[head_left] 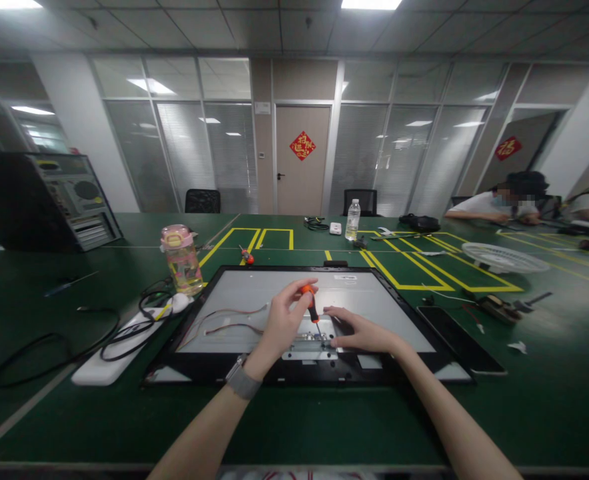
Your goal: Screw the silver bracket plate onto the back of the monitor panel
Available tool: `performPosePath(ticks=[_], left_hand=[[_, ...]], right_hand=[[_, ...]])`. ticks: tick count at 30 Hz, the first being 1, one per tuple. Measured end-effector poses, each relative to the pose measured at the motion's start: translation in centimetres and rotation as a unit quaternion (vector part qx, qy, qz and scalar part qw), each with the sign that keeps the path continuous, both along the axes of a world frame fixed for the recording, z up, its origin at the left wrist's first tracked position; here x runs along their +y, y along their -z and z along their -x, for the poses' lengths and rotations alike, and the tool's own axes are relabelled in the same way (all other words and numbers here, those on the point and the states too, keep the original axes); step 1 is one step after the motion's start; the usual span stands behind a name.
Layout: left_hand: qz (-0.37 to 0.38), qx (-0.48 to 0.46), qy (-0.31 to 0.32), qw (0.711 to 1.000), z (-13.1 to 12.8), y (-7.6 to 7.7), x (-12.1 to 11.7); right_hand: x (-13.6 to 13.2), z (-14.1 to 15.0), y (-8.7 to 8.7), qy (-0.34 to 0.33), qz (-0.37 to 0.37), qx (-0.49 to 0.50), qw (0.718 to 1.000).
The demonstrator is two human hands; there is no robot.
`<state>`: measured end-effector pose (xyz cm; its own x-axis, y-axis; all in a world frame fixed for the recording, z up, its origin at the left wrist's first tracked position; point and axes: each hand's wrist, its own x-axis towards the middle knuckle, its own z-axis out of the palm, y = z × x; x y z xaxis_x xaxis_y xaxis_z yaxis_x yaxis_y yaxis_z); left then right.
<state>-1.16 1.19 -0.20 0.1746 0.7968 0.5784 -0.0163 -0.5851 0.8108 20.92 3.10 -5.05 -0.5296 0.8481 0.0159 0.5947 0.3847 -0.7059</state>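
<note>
My left hand [287, 317], with a watch [243, 377] at its wrist, grips the orange and black handle of a screwdriver [313, 308]. The shaft points down at a small metal bracket with parts [307, 347] near the front edge of a flat display panel [254, 287]. My right hand [357, 331] rests beside that bracket, fingers stretched toward the screwdriver tip. Whether its fingertips pinch something small is too fine to tell. The panel lies flat, grey backed with a black frame. Thin wires [224, 327] run across its left side.
A white power strip [99, 369] with black cables and a pink drink bottle [180, 260] stand left. Right of the panel lies a black phone [462, 340]. Farther off are a water bottle [353, 220], a white ring [504, 258], and an opened computer case [49, 200]. People sit far right.
</note>
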Motion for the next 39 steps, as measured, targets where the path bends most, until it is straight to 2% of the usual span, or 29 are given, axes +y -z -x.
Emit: performPosePath(ticks=[6,11,17,21,26,32,39], left_hand=[[-0.011,0.048,-0.001,0.999,0.0,0.2,0.2],[0.009,-0.009,0.032,0.999,1.1,-0.4,0.3],[0.014,-0.044,-0.105,0.993,4.1,-1.0,0.8],[0.004,-0.027,-0.146,0.989,4.9,-0.4,1.3],[-0.019,0.018,-0.159,0.987,4.3,0.4,1.6],[-0.036,0.039,-0.165,0.985,4.0,0.2,1.2],[-0.036,0.052,-0.143,0.988,3.8,0.4,1.0]], right_hand=[[0.0,0.1,0.0,0.002,-0.001,-0.001,1.000],[0.1,0.0,0.1,0.004,-0.003,-0.003,1.000],[-0.1,0.1,-0.4,0.008,0.008,-0.018,1.000],[-0.2,0.2,-0.7,0.008,0.012,-0.023,1.000],[-0.3,0.3,-0.8,0.005,0.012,-0.020,1.000],[-0.1,0.1,-0.5,0.005,0.009,-0.020,1.000],[-0.1,0.1,-0.2,0.009,0.009,-0.021,1.000]])
